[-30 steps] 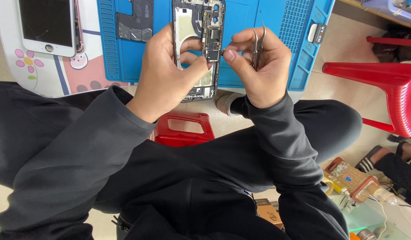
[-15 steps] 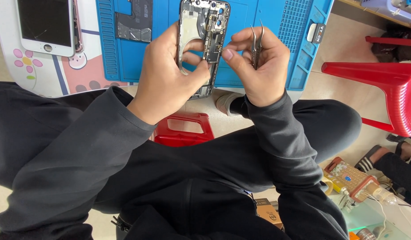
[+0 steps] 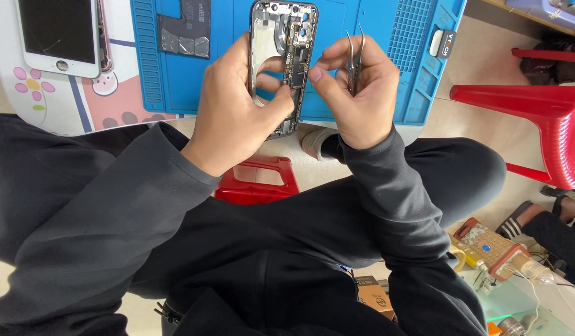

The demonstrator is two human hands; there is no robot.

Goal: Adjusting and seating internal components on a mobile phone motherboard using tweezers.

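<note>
My left hand (image 3: 237,106) grips an opened phone body (image 3: 285,43) with its circuit board and camera modules exposed, held up over the blue work mat (image 3: 374,37). My right hand (image 3: 359,93) holds metal tweezers (image 3: 354,56) with the tips pointing up, while its thumb and forefinger touch the phone's inner board at the middle. Both arms wear dark sleeves.
A white phone with a cracked screen (image 3: 58,34) lies on a small white table with cartoon print (image 3: 57,106). A removed dark part (image 3: 185,28) rests on the mat. A low red stool (image 3: 256,180) sits below, a red plastic chair (image 3: 542,118) to the right, and tools and boxes (image 3: 492,246) at lower right.
Both hands have lifted the phone body slightly higher and brought it more upright. My right thumb has moved onto the board.
</note>
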